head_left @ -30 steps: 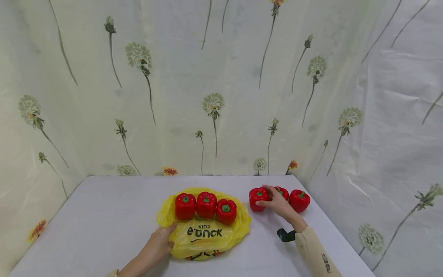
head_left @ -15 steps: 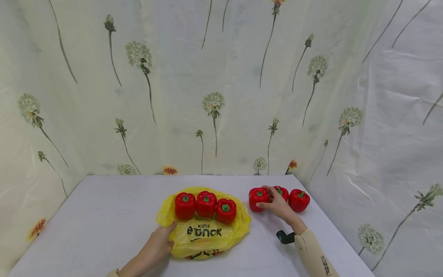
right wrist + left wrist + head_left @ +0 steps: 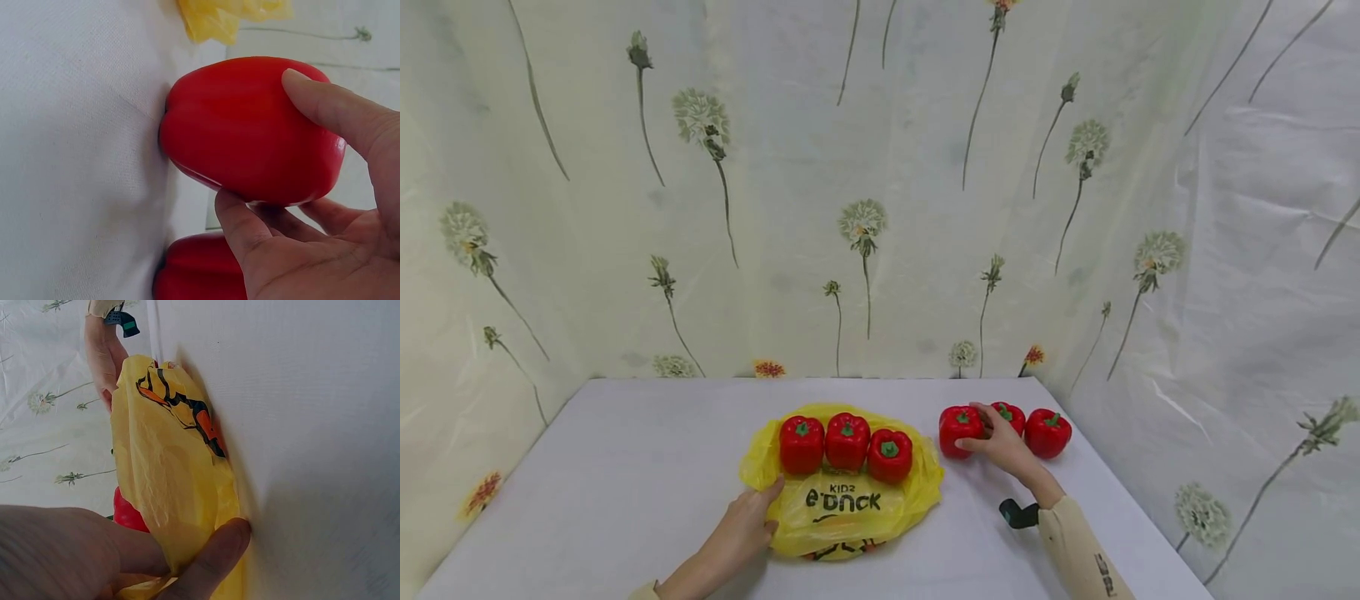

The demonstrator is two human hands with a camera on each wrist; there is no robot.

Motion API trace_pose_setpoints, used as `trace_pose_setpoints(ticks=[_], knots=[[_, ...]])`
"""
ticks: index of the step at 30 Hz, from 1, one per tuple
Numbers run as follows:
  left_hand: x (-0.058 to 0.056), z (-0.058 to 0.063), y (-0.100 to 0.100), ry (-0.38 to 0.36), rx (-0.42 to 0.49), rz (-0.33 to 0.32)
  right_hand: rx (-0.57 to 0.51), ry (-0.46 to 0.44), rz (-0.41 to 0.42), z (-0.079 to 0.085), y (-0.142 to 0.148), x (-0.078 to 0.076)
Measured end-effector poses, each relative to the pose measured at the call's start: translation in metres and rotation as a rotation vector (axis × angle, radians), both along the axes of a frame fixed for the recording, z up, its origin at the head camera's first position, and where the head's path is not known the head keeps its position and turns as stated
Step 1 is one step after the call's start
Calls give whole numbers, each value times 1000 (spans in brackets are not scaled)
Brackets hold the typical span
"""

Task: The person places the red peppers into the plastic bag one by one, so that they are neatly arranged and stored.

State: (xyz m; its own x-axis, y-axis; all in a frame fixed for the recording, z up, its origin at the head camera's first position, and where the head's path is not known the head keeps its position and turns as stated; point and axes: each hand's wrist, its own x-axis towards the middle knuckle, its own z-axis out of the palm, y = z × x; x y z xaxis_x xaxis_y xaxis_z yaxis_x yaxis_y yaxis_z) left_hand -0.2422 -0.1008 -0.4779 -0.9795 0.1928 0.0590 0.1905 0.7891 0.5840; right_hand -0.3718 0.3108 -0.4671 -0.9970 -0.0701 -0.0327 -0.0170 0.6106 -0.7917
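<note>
The flowery curtain hangs behind the white table, and both look just as they did a second ago. The yellow bag lies in the middle of the table, well in from the left edge, and it has not moved. The left hand pinches the bag's near left side between thumb and finger, same as before. The right hand is by the back right corner, with its thumb and fingers around the held pepper. That red pepper looks to be still sitting on the table, just right of the bag. Two more peppers sit beside it, toward the right edge. Three peppers stand in a row at the bag's back part; I can't tell if they are inside or on top. So almost nothing has changed, and the work seems no further along: the pepper is held, but not lifted.
</note>
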Motion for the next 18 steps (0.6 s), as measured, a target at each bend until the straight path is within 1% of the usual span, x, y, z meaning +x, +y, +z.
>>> trace_pose_setpoints(ticks=[5, 9, 14, 18], knots=[[0, 0, 0, -7, 5, -2, 10, 1, -10, -1, 1, 0], [0, -1, 0, -5, 12, -10, 14, -19, -34, 0, 0, 0], [1, -1, 0, 0, 22, -7, 11, -37, -53, 3, -2, 2], [0, -2, 0, 7, 21, -7, 5, -32, -54, 5, -2, 3]])
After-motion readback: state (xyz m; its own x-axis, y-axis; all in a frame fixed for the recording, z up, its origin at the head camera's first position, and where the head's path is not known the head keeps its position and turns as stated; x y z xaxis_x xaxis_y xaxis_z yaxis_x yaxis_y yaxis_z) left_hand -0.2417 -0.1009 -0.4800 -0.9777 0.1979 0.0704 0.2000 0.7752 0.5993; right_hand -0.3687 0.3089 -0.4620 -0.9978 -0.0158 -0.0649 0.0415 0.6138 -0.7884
